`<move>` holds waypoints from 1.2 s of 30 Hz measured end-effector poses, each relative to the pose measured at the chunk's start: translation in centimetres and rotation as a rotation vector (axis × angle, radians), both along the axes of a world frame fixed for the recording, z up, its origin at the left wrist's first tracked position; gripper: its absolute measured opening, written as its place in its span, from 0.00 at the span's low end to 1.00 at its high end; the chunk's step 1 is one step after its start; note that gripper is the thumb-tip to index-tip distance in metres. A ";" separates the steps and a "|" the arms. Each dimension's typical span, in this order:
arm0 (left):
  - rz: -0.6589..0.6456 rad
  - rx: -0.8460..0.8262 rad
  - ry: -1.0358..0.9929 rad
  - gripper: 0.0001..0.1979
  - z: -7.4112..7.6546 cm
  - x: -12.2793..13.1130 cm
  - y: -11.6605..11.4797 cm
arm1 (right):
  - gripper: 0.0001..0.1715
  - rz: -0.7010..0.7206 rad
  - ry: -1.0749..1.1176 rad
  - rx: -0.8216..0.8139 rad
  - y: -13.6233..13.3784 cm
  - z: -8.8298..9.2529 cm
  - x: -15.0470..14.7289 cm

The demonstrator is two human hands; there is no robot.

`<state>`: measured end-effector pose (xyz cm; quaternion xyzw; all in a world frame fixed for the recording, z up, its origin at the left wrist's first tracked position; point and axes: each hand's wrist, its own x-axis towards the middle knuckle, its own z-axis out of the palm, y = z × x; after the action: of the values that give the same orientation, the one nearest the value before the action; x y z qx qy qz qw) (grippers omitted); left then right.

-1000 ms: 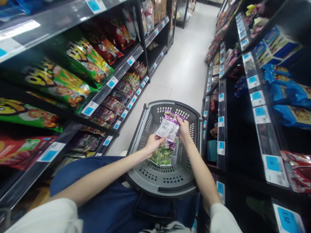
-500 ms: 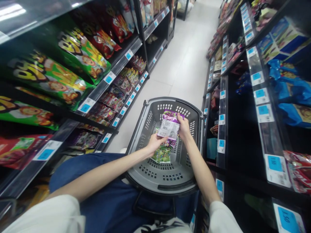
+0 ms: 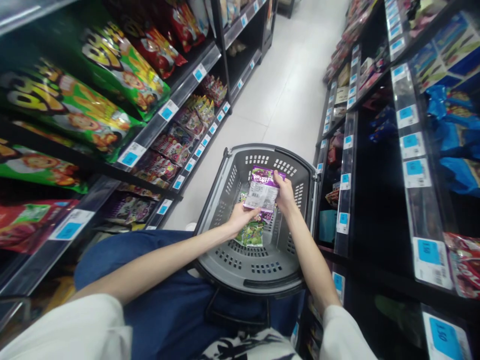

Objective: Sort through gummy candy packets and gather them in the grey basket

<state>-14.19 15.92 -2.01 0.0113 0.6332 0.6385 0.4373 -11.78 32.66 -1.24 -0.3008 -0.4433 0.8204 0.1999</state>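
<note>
A purple candy packet (image 3: 262, 192) is held over the basket, its white printed back with a barcode facing up. My left hand (image 3: 242, 218) pinches its lower left corner. At the upper right edge, my right hand (image 3: 285, 191) grips it with the thumb on top. Below, a green packet (image 3: 250, 234) lies on the floor of the grey shopping basket (image 3: 258, 281). Another purple packet (image 3: 267, 217) shows partly beside it, mostly hidden by the held one.
Shelves on the left carry large green snack bags (image 3: 71, 107) and small candy packets (image 3: 168, 145). The right shelves hold blue bags (image 3: 461, 140) and a red packet (image 3: 465, 260). Price tags (image 3: 433, 260) line the shelf edges. A pale tiled aisle floor (image 3: 288, 75) runs ahead.
The view has shifted slightly, so the basket sits a little higher in the picture. Both hands keep hold of the purple packet in nearly the same pose.
</note>
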 end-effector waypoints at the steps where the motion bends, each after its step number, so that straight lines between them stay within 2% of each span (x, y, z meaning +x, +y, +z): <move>1: 0.006 -0.004 0.008 0.21 -0.1 0.0 0.0 | 0.28 -0.002 0.001 -0.006 0.0 0.1 0.0; 4: 0.025 -0.004 0.043 0.22 -0.5 -0.2 0.1 | 0.28 -0.019 0.005 -0.042 -0.1 0.2 -0.2; 7: 0.039 -0.025 0.204 0.36 -1.1 -1.1 0.2 | 0.28 -0.055 0.012 -0.087 -0.1 0.3 -0.4; 10: -0.017 -0.118 0.569 0.48 -1.0 -2.6 0.3 | 0.27 -0.092 0.015 -0.118 -0.1 0.3 -0.6; 14: -0.085 -0.148 1.073 0.47 0.9 -4.1 0.4 | 0.25 -0.093 0.069 -0.159 0.1 0.0 -0.7; 16: -0.180 -0.121 1.332 0.45 2.0 -4.4 0.4 | 0.24 -0.066 0.094 -0.171 0.2 0.0 -0.7; 19: -0.462 -0.057 1.719 0.45 2.8 -4.9 0.2 | 0.25 0.010 0.120 -0.185 0.2 0.3 -0.6; 21: -0.610 -0.037 1.872 0.44 2.7 -5.4 0.0 | 0.26 0.073 0.139 -0.208 0.1 0.8 -0.5; 23: -0.645 -0.056 1.907 0.41 2.4 -5.8 -0.1 | 0.28 0.141 0.160 -0.224 -0.1 1.3 -0.4; 26: -0.555 -0.033 1.795 0.39 2.5 -6.3 -0.1 | 0.34 0.219 0.186 -0.202 0.0 1.6 -0.1; 29: -0.358 0.133 1.488 0.34 3.2 -6.5 0.4 | 0.38 0.227 0.161 -0.156 0.3 1.2 -0.1; 31: -0.174 0.246 1.150 0.29 3.6 -6.4 1.0 | 0.35 0.158 0.085 -0.074 0.5 0.5 -0.2; 33: 0.005 0.329 0.722 0.25 3.7 -6.2 1.6 | 0.33 0.047 -0.022 0.037 0.5 -0.1 -0.3; 34: 0.068 0.358 0.495 0.25 3.6 -6.0 1.8 | 0.34 0.019 -0.063 0.058 0.5 -0.3 -0.4; 36: 0.128 0.401 0.104 0.28 3.2 -5.4 2.0 | 0.35 0.055 -0.088 0.014 0.4 -0.5 -0.5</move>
<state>-19.61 17.93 1.21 0.0908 0.5148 0.7767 0.3515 -12.23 33.02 -1.76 -0.3230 -0.4656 0.8083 0.1599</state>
